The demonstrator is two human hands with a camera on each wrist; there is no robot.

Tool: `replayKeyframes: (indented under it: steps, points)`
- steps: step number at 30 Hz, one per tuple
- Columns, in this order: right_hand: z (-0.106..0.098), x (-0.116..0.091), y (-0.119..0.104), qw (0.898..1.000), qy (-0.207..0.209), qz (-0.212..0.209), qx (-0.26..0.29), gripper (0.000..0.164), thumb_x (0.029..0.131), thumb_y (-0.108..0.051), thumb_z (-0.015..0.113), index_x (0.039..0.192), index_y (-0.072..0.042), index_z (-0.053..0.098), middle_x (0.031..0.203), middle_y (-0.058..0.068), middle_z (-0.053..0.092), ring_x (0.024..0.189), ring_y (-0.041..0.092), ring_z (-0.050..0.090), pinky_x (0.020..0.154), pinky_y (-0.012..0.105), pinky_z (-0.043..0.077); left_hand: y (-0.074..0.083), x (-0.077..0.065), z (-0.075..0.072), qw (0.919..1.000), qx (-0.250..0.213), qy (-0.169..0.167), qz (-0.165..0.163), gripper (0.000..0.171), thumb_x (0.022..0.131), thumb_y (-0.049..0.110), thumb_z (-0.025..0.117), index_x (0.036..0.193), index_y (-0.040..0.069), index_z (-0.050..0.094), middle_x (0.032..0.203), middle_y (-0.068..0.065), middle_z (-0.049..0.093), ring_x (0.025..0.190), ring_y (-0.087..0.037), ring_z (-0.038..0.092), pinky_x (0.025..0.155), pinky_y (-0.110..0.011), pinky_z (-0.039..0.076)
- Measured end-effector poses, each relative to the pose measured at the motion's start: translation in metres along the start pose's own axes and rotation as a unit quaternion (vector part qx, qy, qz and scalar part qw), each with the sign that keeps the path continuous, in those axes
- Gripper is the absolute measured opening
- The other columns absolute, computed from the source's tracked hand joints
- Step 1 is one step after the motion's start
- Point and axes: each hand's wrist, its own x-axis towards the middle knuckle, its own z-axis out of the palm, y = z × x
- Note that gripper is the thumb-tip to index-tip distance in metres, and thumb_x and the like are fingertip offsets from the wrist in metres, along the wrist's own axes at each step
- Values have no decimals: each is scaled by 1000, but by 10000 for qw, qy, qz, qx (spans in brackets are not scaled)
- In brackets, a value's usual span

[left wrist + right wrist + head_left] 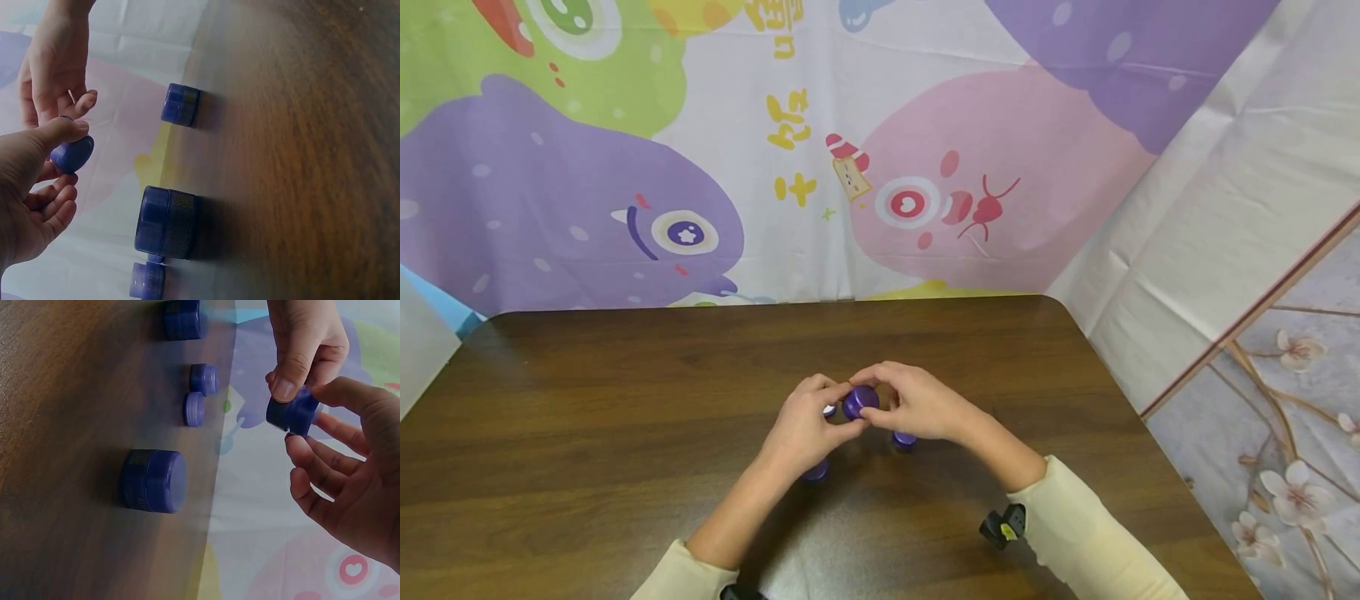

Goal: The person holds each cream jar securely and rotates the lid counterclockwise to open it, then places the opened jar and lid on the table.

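Observation:
Above the table, a small purple jar (861, 402) is held between both hands. My left hand (805, 425) pinches it from the left with thumb and fingers. From the other side, my right hand (917, 402) grips it between thumb and fingertips. In the right wrist view the jar (294, 412) is tilted, with a seam across its side, and fingers cover part of it. Below the hands, a lidded purple jar (154, 481) and another lidded jar (185, 320) stand on the table. Between them are a smaller jar (204, 379) and a flat purple lid (194, 409).
The brown wooden table (587, 400) reaches back to a cartoon-printed cloth (805, 250) hanging behind it. On the right stands a panel printed with flowers (1296, 492). A black wrist device (1002, 527) sits by the right sleeve.

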Motion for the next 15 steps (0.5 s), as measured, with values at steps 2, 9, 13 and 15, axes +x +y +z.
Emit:
replayKeyframes:
  steps: [2, 9, 13, 15]
  points:
    - [0, 0, 0, 10000, -29, -61, -5, 44, 86, -22, 67, 127, -13, 53, 99, -3, 58, 63, 5, 48, 55, 19, 44, 0, 0, 0, 10000, 13, -17, -7, 44, 71, 24, 80, 107, 1, 70, 90, -6, 62, 81, -22, 55, 67, -27, 45]
    - [0, -1, 0, 9999, 121, -6, 11, 44, 88, -31, 65, 127, -12, 54, 109, 0, 60, 64, 6, 48, 56, 19, 44, 1, 0, 0, 10000, -19, 33, 23, 43, 71, 24, 80, 107, 2, 70, 90, -5, 62, 82, -22, 56, 69, -29, 47]
    - [-1, -2, 1, 9998, 170, 66, -28, 38, 87, -28, 66, 120, -12, 58, 99, -1, 62, 66, 6, 50, 58, 19, 45, 1, 0, 0, 9999, -15, 84, 78, 44, 71, 25, 81, 106, 1, 70, 90, -6, 62, 82, -22, 56, 69, -30, 48]
    - [-1, -2, 2, 9999, 111, 15, -71, 37, 86, -25, 67, 120, -13, 59, 95, -1, 60, 67, 6, 50, 58, 18, 45, 1, 0, 1, 9999, 7, 85, 74, 45, 70, 25, 81, 107, 0, 70, 90, -6, 62, 82, -20, 56, 69, -30, 48]
